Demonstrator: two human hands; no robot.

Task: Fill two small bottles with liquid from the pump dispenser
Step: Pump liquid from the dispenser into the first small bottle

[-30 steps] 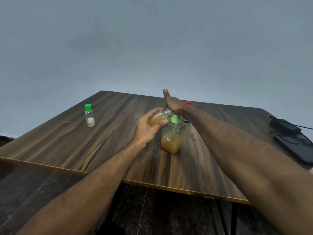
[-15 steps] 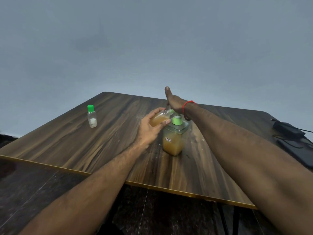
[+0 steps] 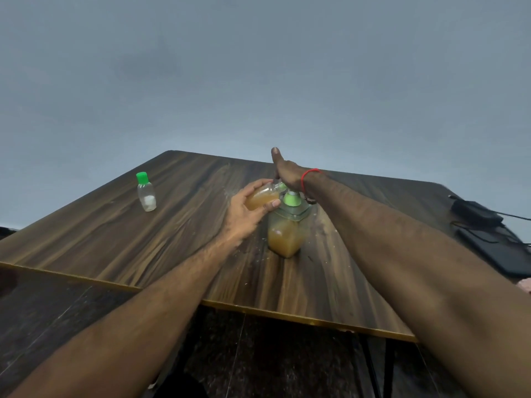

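1. Head view, nearest first: both forearms reach forward over the near edge of the wooden table (image 3: 120,248), the left one from the lower left, the right one from the lower right.
2. Next stands the pump dispenser (image 3: 288,232), a clear square-sided bottle upright near the middle of the table, roughly half full of amber liquid, with a green collar at its neck.
3. The left hand (image 3: 247,214) grips a small bottle (image 3: 263,197) just left of the dispenser's top, fingers and thumb curled round its body. The bottle lies tilted, its long axis nearly level, its mouth pointing right toward the pump nozzle. It looks largely full of amber liquid.
4. The right hand (image 3: 287,175) rests on the pump head from above, thumb sticking up; a red thread circles the wrist. Its fingers are hidden behind the hand, so I cannot tell whether they are flat or curled.
5. The move ahead turns on the small bottle's mouth meeting the nozzle: whether it sits right under the spout is hidden by the right hand. If it is off, liquid will likely spill.
6. Farther left, well apart from both hands, a second small bottle (image 3: 146,192) stands upright with its green cap on, nearly empty. The left hand is nearer to it.
7. At the far right edge lie a dark flat device (image 3: 500,254) and a black adapter (image 3: 474,212) with cable.
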